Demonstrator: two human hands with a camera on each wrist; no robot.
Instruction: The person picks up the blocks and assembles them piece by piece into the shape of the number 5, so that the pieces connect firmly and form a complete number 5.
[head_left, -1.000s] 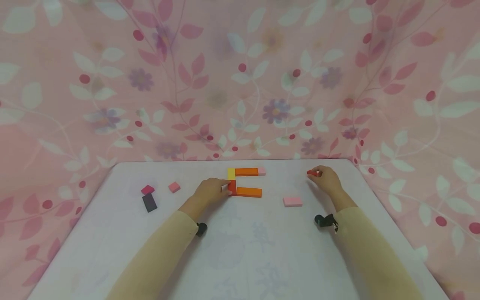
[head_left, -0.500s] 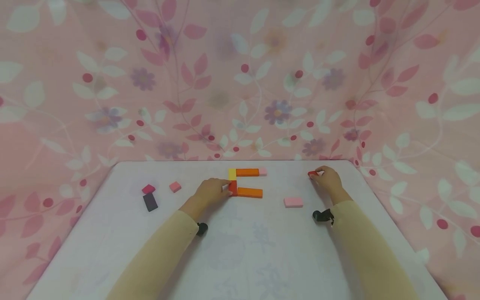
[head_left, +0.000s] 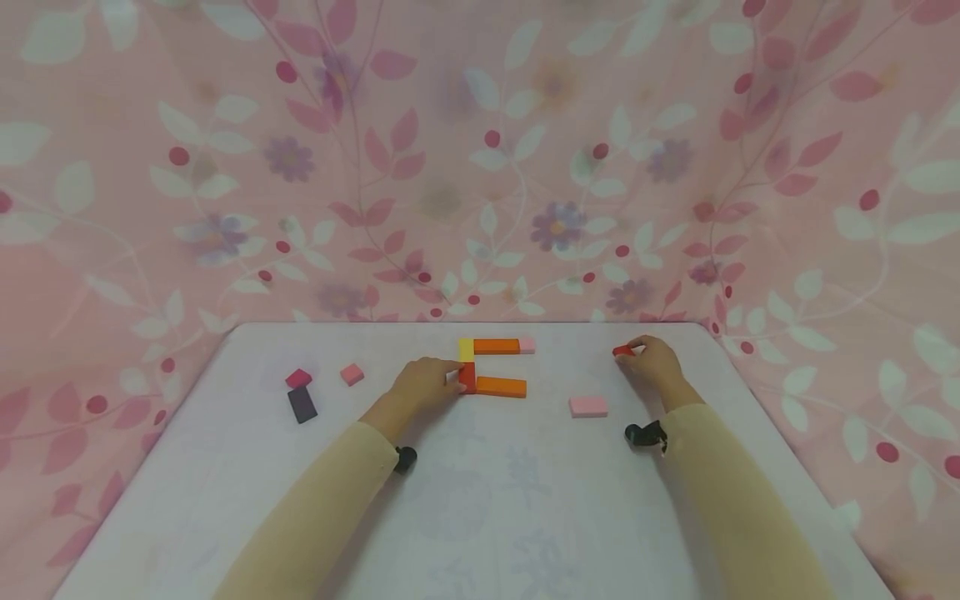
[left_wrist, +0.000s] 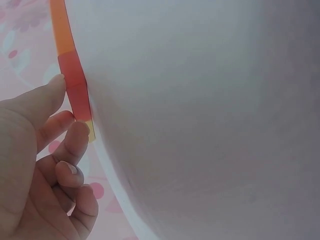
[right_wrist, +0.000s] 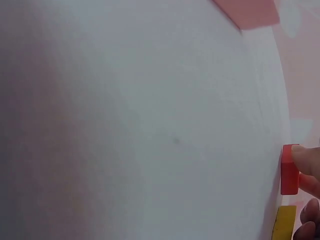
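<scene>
My left hand point(head_left: 425, 386) pinches the red corner block point(head_left: 468, 378) between thumb and forefinger, the other fingers loosely curled. That block lies on the white table point(head_left: 480, 517), the yellow block point(head_left: 466, 350) against its far end and the near orange bar point(head_left: 501, 387) running right from its near end. The far orange bar point(head_left: 496, 347) runs right from the yellow block to the small pink block point(head_left: 527, 345).

My right hand point(head_left: 654, 363) pinches the loose red block point(head_left: 622, 351); whether it touches the table, I can't tell. A yellow piece point(right_wrist: 284, 223) shows just beside it. The large pink block point(head_left: 588, 407) lies nearer me. Well to my left are the black point(head_left: 302, 404), magenta point(head_left: 298, 378) and salmon point(head_left: 352, 374) blocks.
</scene>
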